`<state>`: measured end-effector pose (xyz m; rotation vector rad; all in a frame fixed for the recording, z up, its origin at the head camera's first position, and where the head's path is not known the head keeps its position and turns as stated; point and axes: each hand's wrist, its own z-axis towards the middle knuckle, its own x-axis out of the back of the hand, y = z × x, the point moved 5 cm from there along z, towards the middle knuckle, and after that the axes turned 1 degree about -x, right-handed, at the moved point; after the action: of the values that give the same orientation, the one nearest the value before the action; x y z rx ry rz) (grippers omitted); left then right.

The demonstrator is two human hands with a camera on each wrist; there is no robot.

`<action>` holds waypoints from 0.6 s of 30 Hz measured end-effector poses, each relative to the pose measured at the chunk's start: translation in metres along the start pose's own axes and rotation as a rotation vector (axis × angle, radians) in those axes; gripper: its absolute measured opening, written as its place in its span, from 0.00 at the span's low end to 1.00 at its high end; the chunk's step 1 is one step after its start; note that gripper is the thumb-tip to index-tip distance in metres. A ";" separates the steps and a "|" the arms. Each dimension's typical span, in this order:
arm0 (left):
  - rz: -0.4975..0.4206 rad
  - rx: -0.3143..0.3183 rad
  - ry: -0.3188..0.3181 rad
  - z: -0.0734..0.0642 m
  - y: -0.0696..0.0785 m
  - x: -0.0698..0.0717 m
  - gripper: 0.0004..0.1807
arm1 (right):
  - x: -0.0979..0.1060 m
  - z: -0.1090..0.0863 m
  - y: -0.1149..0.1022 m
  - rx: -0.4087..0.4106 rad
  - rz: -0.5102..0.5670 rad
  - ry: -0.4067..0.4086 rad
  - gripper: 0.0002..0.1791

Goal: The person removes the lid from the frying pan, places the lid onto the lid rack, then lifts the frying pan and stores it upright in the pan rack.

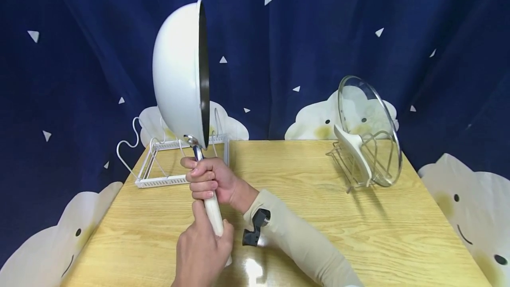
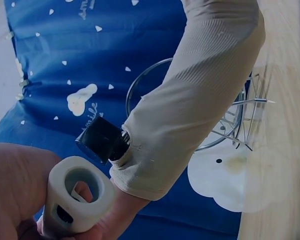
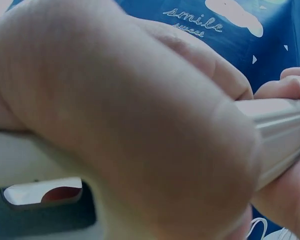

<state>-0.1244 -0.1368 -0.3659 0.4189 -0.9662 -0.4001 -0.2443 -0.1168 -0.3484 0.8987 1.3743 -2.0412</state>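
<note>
Your left hand point(image 1: 201, 251), nearest you, curls round the end of the cream handle point(image 1: 213, 214), and your right hand point(image 1: 209, 180) grips it higher up, holding the smooth white wok point(image 1: 177, 74) on edge above the wooden table's point(image 1: 318, 216) far-left corner. Behind it stands a white wire rack point(image 1: 159, 163); a glass lid point(image 1: 368, 129) leans in a rack near the far-right corner. "Smile" and "sweet" are printed on the blue curtain point(image 3: 190, 22).

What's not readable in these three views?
- Wok inside: head view sees it edge-on.
- Handle middle: covered by right hand and left hand.
- Right wrist view: the grip fills the frame, blurred.
- Glass lid and its rack: left wrist view, mostly behind the sleeve.
</note>
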 end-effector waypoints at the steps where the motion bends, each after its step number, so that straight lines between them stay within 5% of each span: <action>1: 0.000 0.001 -0.002 0.000 -0.001 0.000 0.23 | 0.001 0.000 0.000 0.000 0.003 0.003 0.15; 18: -0.003 0.075 -0.106 0.001 -0.015 -0.014 0.28 | 0.025 0.004 0.008 -0.020 0.048 0.051 0.17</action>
<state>-0.1342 -0.1431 -0.3830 0.4711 -1.0867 -0.3926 -0.2556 -0.1250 -0.3717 0.9726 1.3841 -1.9775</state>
